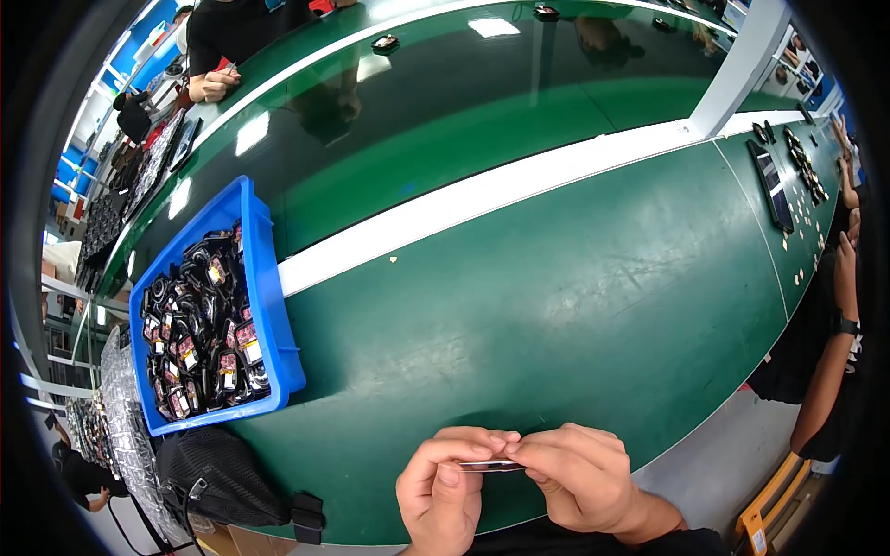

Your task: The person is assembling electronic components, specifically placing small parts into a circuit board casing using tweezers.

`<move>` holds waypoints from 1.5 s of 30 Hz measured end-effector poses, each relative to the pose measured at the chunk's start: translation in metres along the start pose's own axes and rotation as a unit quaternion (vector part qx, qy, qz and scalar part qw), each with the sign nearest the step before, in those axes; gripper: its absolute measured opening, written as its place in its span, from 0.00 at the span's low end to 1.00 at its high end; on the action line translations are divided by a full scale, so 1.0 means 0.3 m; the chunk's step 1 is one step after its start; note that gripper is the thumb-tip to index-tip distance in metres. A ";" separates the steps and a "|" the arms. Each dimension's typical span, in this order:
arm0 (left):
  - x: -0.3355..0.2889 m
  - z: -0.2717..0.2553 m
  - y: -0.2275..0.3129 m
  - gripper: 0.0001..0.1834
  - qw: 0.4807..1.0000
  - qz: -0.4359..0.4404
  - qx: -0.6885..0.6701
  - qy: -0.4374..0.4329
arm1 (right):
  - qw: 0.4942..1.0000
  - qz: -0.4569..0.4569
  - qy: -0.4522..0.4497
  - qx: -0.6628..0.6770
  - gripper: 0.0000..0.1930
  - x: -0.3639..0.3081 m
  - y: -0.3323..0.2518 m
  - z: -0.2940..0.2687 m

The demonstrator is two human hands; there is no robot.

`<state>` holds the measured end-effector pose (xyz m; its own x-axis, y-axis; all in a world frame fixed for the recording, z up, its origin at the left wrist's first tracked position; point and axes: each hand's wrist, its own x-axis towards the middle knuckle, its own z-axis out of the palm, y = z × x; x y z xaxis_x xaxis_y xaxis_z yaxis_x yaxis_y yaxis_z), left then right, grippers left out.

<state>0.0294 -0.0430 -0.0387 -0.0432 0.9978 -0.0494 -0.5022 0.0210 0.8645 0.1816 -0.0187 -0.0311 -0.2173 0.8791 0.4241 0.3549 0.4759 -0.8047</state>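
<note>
Close to my body, at the near edge of the green table, my two hands meet over a small thin flat piece point(491, 466), dark with a pale rim and seen nearly edge-on. Its kind cannot be made out. My left hand point(440, 496) pinches its left end between thumb and fingers. The fingers of my right hand point(584, 477) close on its right end, covering part of it. To the left stands a blue plastic bin point(289, 366), heaped with small black cased parts point(199, 315) bearing pink, white and yellow patches.
A black bag point(222, 477) lies at the table's near left edge. Beyond a white rail point(482, 199) runs a shiny green belt point(445, 120) carrying several black parts. A grey post point(742, 69) rises at right. Other people work across the belt and at the right, near a dark tray point(771, 185).
</note>
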 end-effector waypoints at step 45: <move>0.003 0.001 0.003 0.14 1.000 -0.005 -0.021 -0.017 | 1.000 0.022 -0.002 0.004 0.07 -0.001 -0.008 -0.006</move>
<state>0.0291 -0.0420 -0.0378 -0.0088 0.9992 -0.0394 -0.5388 0.0284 0.8420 0.1825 -0.0200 -0.0286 -0.2058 0.8991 0.3863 0.3565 0.4365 -0.8260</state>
